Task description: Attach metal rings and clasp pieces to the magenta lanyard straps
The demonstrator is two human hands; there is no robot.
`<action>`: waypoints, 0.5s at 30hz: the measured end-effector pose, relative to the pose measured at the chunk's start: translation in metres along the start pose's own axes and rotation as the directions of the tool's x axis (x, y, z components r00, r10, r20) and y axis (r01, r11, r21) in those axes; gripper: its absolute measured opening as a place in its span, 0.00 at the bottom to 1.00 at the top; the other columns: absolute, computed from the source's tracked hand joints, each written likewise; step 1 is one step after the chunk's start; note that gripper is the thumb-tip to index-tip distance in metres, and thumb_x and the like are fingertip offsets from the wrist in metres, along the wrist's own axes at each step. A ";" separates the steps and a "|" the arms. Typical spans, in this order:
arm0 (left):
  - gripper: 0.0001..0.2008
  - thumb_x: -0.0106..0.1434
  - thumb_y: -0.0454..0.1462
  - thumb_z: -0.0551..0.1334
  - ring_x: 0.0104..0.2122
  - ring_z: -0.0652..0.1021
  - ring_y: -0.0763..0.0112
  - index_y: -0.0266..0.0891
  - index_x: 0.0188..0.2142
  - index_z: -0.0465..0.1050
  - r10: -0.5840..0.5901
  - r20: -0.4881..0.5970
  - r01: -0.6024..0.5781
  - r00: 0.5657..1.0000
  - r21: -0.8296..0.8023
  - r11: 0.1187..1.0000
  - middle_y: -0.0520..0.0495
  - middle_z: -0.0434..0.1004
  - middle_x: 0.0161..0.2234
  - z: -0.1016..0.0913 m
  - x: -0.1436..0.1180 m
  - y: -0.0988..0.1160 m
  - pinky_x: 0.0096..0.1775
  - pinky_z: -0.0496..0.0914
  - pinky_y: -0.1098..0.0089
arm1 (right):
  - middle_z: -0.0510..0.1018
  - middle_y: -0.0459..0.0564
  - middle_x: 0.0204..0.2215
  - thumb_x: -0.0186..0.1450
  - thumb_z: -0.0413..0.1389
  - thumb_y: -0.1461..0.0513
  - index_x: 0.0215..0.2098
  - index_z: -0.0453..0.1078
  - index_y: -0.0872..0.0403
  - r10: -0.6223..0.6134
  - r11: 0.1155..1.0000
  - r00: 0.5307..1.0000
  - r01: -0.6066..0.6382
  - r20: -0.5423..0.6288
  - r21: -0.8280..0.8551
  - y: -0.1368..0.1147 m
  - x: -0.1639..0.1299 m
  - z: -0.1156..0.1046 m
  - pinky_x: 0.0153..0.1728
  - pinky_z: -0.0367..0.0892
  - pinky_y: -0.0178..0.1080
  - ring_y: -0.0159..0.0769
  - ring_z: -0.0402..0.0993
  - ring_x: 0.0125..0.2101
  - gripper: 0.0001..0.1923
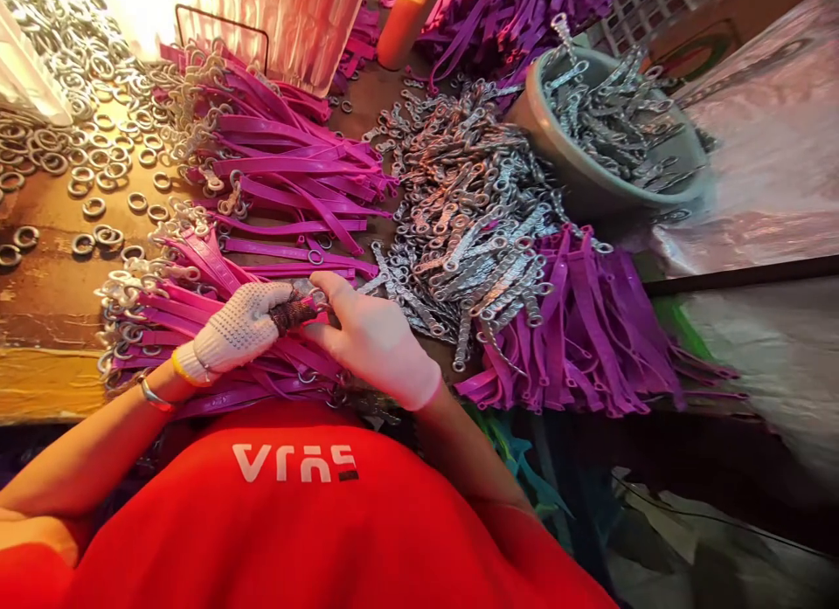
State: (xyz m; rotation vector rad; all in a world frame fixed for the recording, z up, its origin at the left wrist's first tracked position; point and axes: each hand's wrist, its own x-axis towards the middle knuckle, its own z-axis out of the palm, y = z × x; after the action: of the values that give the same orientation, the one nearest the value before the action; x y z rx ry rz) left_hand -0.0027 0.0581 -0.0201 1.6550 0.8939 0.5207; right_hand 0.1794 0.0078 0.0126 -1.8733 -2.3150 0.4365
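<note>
Head view: A gloved left hand (239, 329) grips a dark-wrapped tool (294, 314) above purple straps (308, 183); the right hand (384, 340), at the tool's 3 o'clock, curls at its tip, exact hold unclear. Metal links (472, 198) lie heaped at 2 o'clock, rings (93, 208) at 10.

We count one left hand (237, 325) and one right hand (384, 336), one dark-wrapped handle (292, 314), one bracelet (156, 397), one tub (573, 176), one orange tube (405, 25) and two clear bins (294, 32). We see dozens of rings (108, 236), dozens of purple straps (288, 168), and more metal strips (468, 185) than we can number.
</note>
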 end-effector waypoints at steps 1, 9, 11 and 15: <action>0.13 0.66 0.43 0.59 0.30 0.71 0.70 0.35 0.32 0.74 0.014 -0.018 -0.014 1.000 0.015 1.000 0.50 0.76 0.30 0.001 -0.001 -0.001 0.33 0.66 0.73 | 0.84 0.51 0.38 0.68 0.58 0.55 0.61 0.64 0.55 0.021 1.000 0.999 -0.021 0.025 -0.011 0.001 0.002 0.000 0.34 0.65 0.37 0.43 0.80 0.37 0.26; 0.12 0.65 0.37 0.56 0.26 0.68 0.72 0.36 0.26 0.69 0.072 -0.024 -0.067 0.997 0.174 0.982 0.51 0.72 0.24 0.007 -0.006 -0.020 0.30 0.59 0.73 | 0.80 0.54 0.25 0.70 0.51 0.56 0.42 0.71 0.59 -0.112 0.957 0.989 0.134 0.098 -0.257 0.002 0.007 0.020 0.25 0.52 0.39 0.43 0.77 0.26 0.14; 0.11 0.64 0.35 0.56 0.26 0.68 0.72 0.36 0.25 0.68 0.086 -0.006 -0.083 0.996 0.193 0.978 0.51 0.71 0.24 0.007 -0.007 -0.022 0.30 0.59 0.72 | 0.80 0.57 0.25 0.70 0.50 0.57 0.41 0.71 0.60 -0.162 0.931 0.980 0.190 0.112 -0.312 0.001 0.004 0.023 0.24 0.50 0.40 0.44 0.77 0.26 0.14; 0.11 0.63 0.34 0.55 0.25 0.68 0.72 0.37 0.24 0.66 0.111 0.004 -0.109 0.994 0.227 0.968 0.51 0.70 0.22 0.006 -0.005 -0.020 0.29 0.59 0.72 | 0.80 0.60 0.26 0.71 0.48 0.57 0.42 0.70 0.61 -0.192 0.902 0.971 0.232 0.142 -0.365 0.000 0.003 0.020 0.24 0.49 0.40 0.45 0.77 0.27 0.15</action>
State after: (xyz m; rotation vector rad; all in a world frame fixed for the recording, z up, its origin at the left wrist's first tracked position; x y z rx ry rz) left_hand -0.0069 0.0518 -0.0403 1.9202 0.8980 0.5169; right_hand 0.1735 0.0077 -0.0066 -1.7436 -2.8023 0.0587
